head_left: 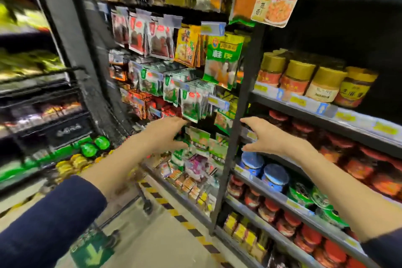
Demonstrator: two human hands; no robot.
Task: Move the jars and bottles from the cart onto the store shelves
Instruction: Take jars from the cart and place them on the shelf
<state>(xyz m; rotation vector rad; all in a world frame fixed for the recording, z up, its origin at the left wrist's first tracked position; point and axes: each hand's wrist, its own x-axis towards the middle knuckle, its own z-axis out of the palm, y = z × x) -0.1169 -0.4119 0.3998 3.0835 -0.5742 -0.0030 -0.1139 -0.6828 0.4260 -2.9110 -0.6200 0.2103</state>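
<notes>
Both my hands are raised in front of the shelving and hold nothing. My left hand is open in front of hanging packets, thumb and fingers spread. My right hand is open too, its fingers reaching toward the edge of a shelf of jars. The cart sits low at the left with yellow-lidded jars and green-capped bottles in it. On the right shelves stand gold-lidded jars, red-lidded jars and blue-lidded jars.
Hanging spice packets fill the middle rack behind a dark upright post. A refrigerated case lines the left side. Yellow-black hazard tape marks the floor along the shelf base. The view is blurred.
</notes>
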